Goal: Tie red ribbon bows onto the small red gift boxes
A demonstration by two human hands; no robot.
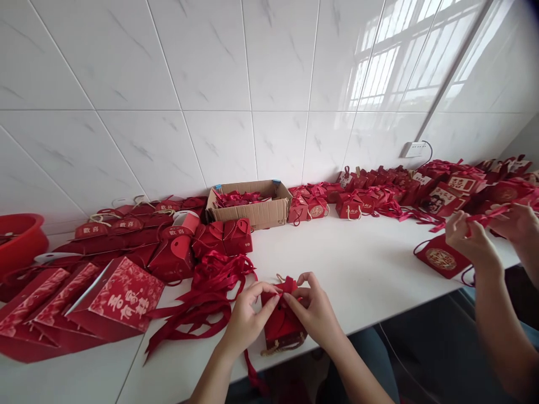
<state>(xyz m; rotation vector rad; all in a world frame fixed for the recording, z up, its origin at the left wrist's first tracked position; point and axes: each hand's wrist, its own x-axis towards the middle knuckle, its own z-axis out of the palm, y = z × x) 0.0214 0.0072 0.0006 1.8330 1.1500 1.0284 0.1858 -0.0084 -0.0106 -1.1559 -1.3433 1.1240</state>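
A small red gift box with gold rope handles stands at the table's front edge, between my hands. My left hand pinches a red ribbon over the box top, thumb against fingers. From the other side, my right hand grips the same ribbon with thumb and forefinger. One ribbon tail hangs down over the table edge. Just left of my left hand lies a loose heap of red ribbons. The knot itself is partly hidden by my fingertips.
Stacked red boxes and larger printed boxes fill the left, beside a red basin. A cardboard box stands by the wall. Finished-looking boxes line the back right. At right, a co-worker's hands hold ribbon above another red box.
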